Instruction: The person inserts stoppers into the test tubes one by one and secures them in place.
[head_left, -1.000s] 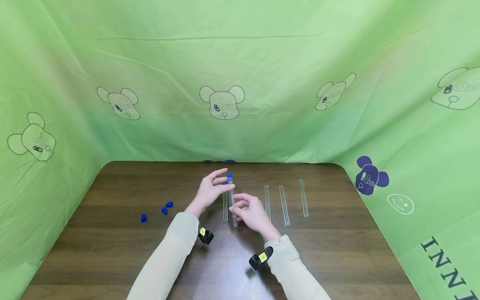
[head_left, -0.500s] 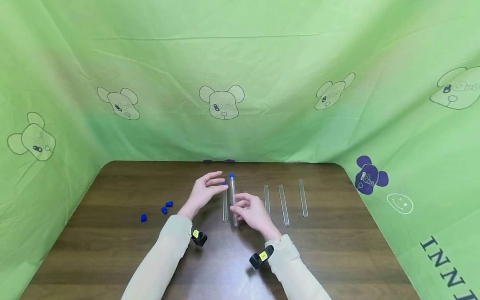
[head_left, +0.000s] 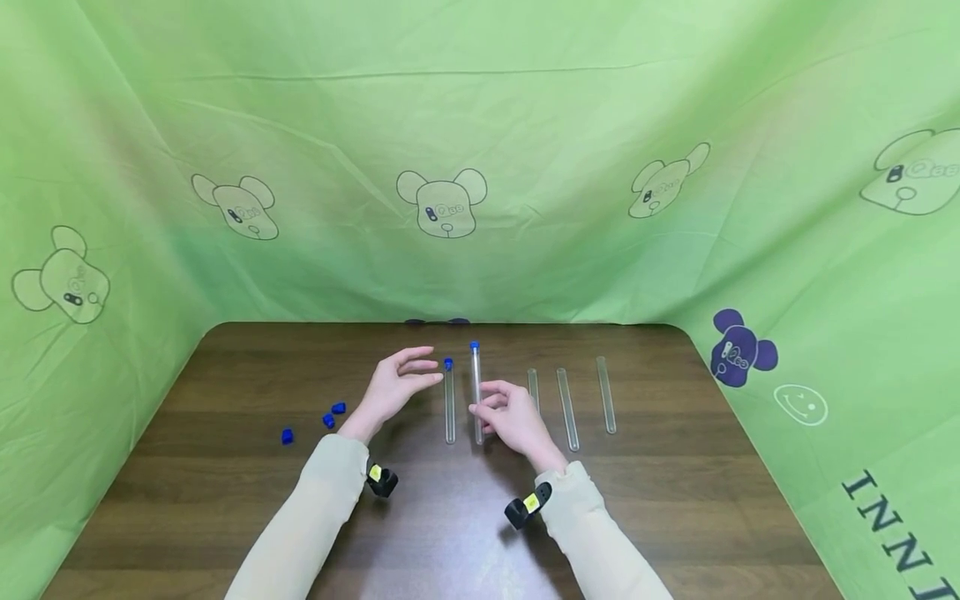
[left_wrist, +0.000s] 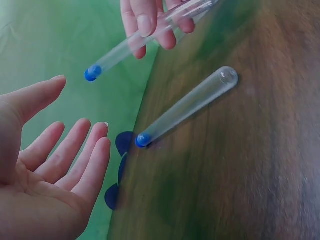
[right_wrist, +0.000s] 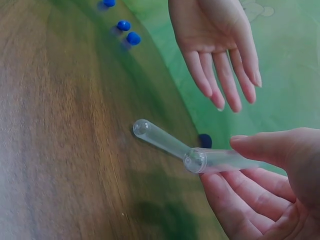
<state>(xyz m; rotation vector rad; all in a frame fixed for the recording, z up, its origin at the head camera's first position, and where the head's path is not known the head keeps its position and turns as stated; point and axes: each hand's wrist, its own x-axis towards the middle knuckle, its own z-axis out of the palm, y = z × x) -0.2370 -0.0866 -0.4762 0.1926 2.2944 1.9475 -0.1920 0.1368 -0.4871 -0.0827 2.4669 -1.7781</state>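
My right hand [head_left: 517, 419] pinches a clear test tube [head_left: 476, 379] between thumb and fingers near its lower, rounded end. A blue cap [left_wrist: 93, 73] closes the tube's far end, as the left wrist view shows. Empty and with fingers spread, my left hand [head_left: 392, 386] hovers to the left of the tubes. Between the hands, a second capped test tube [head_left: 450, 408] lies on the table, its blue cap [left_wrist: 143, 139] toward the back edge.
Three uncapped test tubes lie to the right: one tube [head_left: 533, 387] partly behind my right hand, a middle tube [head_left: 568, 410] and a far-right tube [head_left: 606, 396]. Three loose blue caps [head_left: 328, 421] sit on the left of the brown table [head_left: 225, 517]. Green cloth [head_left: 480, 275] hangs behind.
My left hand has drawn away from the held tube's cap, moving left. My right hand has shifted the capped tube slightly right and away from the one lying on the table.
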